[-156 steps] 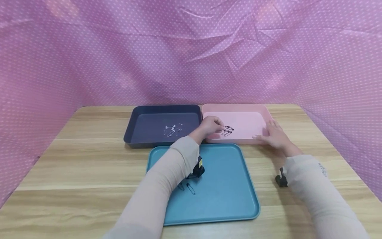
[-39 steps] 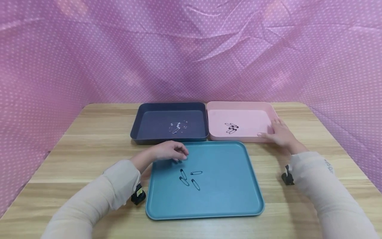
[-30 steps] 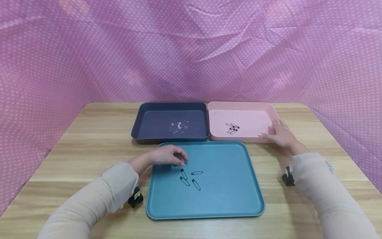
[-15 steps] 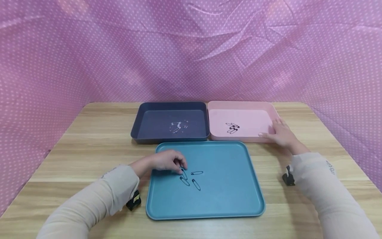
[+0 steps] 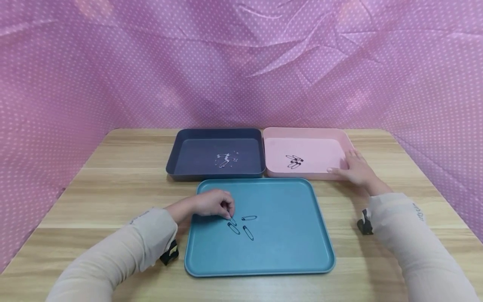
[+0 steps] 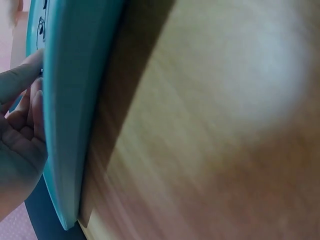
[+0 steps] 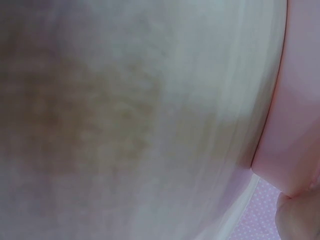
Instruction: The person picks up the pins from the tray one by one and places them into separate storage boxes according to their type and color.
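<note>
My left hand (image 5: 216,204) is low over the teal tray (image 5: 279,251), its thumb and fingertips pinching the head end of a black safety pin (image 5: 233,221). The pin's far end points toward the front of the tray, and its head is hidden by the fingers. Close by lie more black safety pins: one just in front (image 5: 233,228), another to the right (image 5: 249,218), a third nearer me (image 5: 248,233). My right hand (image 5: 356,170) rests on the right front corner of the pink tray (image 5: 313,176), fingers extended along its side and thumb at the front rim.
Several black safety pins (image 5: 295,162) lie in the pink tray. Left of it stands a dark blue tray (image 5: 188,167) holding several silver safety pins (image 5: 224,160). Both trays sit behind the teal one on the wooden table (image 5: 124,193). A pink dotted cloth (image 5: 241,75) surrounds the back and sides.
My left hand has left the pink tray, come back over the teal tray, and moved down toward the pins, where its fingers have closed on one. The right hand has stayed on the pink tray.
</note>
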Motion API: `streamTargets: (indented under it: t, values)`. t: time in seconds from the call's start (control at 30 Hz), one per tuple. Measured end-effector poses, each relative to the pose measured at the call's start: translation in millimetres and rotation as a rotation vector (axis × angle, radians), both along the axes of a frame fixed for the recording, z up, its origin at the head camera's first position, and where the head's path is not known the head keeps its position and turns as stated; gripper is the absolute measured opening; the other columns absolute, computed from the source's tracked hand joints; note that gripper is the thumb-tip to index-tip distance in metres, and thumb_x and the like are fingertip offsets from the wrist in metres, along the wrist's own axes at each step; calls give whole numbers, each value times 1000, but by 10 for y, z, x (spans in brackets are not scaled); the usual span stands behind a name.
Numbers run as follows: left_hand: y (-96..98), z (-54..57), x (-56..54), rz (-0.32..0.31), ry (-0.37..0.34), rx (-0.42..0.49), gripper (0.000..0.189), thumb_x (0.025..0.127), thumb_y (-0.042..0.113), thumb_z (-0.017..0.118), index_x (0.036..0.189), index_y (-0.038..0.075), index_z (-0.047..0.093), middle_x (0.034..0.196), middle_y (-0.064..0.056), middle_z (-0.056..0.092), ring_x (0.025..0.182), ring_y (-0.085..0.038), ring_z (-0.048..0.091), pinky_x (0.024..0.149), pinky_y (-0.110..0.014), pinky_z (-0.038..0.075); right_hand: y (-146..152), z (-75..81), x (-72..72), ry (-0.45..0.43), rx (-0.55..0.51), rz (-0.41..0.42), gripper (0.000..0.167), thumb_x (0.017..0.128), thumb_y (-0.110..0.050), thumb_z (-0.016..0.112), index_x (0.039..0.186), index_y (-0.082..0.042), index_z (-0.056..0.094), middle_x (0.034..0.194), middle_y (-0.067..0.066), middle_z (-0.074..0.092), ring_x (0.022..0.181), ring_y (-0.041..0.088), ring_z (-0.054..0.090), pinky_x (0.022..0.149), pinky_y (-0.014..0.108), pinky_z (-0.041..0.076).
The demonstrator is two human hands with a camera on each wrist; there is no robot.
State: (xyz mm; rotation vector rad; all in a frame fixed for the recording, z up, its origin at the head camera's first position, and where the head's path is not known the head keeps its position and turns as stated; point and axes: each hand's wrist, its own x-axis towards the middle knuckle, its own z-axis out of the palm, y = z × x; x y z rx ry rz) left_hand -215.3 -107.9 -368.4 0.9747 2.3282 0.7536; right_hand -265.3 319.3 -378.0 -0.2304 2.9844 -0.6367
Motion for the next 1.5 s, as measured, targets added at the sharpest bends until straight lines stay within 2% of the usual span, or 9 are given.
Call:
streamTargets:
  t: [0.17,0.37,0.67,0.77,0.97,1.17,1.37,1.5]
  values:
    - [9,39,-33,-1,8,13,10,77,8,62,72,14,57,70,6,53,67,-10,47,62,-24,41,-11,17,4,1,7,3,98,80,-53,48,130,14,-1,134,34,-6,123,43,-8,96,54,-1]
    - [80,131,-102,26,36,92,6,78,11,62,74,13,58,71,6,54,64,-10,47,59,-24,41,-23,39,15,2,7,7,97,80,-53,48,130,15,-1,134,34,-6,123,43,-8,96,53,-1]
    - [337,269,-278,78,55,194,5,79,13,61,80,8,62,78,5,59,74,-12,52,69,-26,43,-12,31,26,-5,2,-9,99,79,-55,47,131,13,-3,134,33,-6,124,43,-9,95,55,-1]
    - [469,298,-350,116,68,224,6,80,12,61,84,7,63,81,5,59,77,-11,53,70,-25,43,-14,38,27,5,-3,-6,98,79,-54,49,131,15,0,134,35,-4,123,43,-8,95,54,-1]
    - [732,348,-476,242,81,230,8,83,15,58,87,13,64,86,7,60,82,-9,52,75,-25,41,-17,39,21,0,-5,-5,99,79,-54,48,131,14,-1,134,34,-5,124,42,-8,96,54,-2]
    - [980,312,-599,326,41,303,9,84,10,56,89,11,62,86,2,60,81,-17,55,71,-27,44,-13,33,10,10,3,2,98,79,-53,49,130,15,-1,134,33,-4,124,43,-7,96,53,-1]
    - [1224,222,-734,379,83,320,8,83,11,58,89,11,63,88,2,59,85,-10,52,72,-22,42,4,10,-2,4,8,0,98,79,-54,48,130,15,1,134,34,-5,124,41,-8,97,51,-2]
    - [1406,163,-805,421,77,322,8,83,11,58,89,12,63,89,3,59,88,-10,52,76,-23,40,11,-4,-2,8,16,2,98,80,-54,47,130,16,1,134,33,-5,124,41,-8,97,51,-3]
